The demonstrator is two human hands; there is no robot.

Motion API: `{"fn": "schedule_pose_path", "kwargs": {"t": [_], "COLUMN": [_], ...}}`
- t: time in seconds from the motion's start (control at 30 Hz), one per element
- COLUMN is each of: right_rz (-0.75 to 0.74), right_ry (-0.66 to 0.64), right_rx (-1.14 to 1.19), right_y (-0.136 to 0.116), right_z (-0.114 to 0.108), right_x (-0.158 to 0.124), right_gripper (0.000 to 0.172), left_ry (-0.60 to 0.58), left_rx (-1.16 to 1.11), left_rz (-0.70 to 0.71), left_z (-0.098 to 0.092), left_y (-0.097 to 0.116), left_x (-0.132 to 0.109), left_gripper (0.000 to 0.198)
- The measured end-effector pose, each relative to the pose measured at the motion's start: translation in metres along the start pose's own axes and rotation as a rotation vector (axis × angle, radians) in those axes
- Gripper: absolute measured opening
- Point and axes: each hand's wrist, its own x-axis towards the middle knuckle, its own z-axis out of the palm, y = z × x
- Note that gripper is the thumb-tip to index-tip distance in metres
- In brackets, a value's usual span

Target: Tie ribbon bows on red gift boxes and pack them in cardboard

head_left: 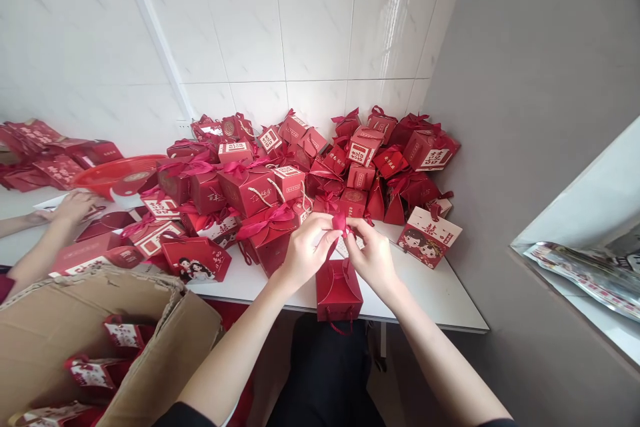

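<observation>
An open cardboard carton (100, 320) sits closest, at the lower left, with a few red packets lying inside it; beside it the person's two bare forearms reach up from the bottom edge to the near edge of a white table (450, 300). There a small red gift box (339, 290) stands upright, its folded top pointing up between the hands, a thin loop hanging below it over the table edge. The left hand (305, 247) has thumb and forefinger pressed together on one end of the red ribbon (340, 221) above the box; the right hand (373, 257) pinches the other end the same way, the fingertips of the two hands almost meeting.

Behind them a heap of red gift boxes (310, 167) with ribbons and cord handles fills the table back to the white tiled wall; a flat box printed with a cartoon couple (429, 237) lies just right of the hands. Far left, another person's hand (75, 205) rests flat on red card, near a red plastic basin (115, 173).
</observation>
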Motion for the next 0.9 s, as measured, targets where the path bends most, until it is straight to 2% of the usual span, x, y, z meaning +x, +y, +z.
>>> {"fn": "schedule_pose_path", "kwargs": {"t": [0.1,0.17,0.33,0.43,0.57,0.73,0.8,0.9], "right_rz": [0.011,0.070,0.294,0.364,0.479,0.598,0.657,0.712], "right_ry": [-0.022,0.013,0.339,0.441,0.474,0.399,0.332,0.169], "right_rx": [0.138,0.231,0.248,0.138,-0.055,-0.295,-0.353,-0.438], "right_y": [-0.008,-0.013,-0.009,0.011,0.048,0.076,0.080,0.080], "right_z": [-0.005,-0.006,-0.001,-0.005,-0.025,-0.046,-0.050,-0.055], "right_x": [0.000,0.000,-0.003,-0.015,-0.043,-0.075,-0.084,-0.094], "right_gripper": [0.029,0.030,0.028,0.029,0.033,0.037,0.040,0.047], "left_ry": [0.062,0.136,0.469,0.527,0.463,0.304,0.188,-0.101], "left_rx": [-0.026,-0.086,-0.204,-0.219,-0.024,0.177,0.224,0.390], "left_rz": [-0.045,-0.136,-0.511,-0.746,-0.942,-1.100,-1.160,-1.189], "left_z": [0.003,0.006,0.016,0.012,-0.009,-0.035,-0.043,-0.055], "left_y": [-0.003,-0.003,0.003,0.006,0.004,-0.012,-0.019,-0.020], "left_x": [-0.006,-0.012,-0.035,-0.063,-0.112,-0.158,-0.164,-0.157], "left_gripper": [0.006,0.006,0.014,0.021,0.021,0.022,0.024,0.026]}}
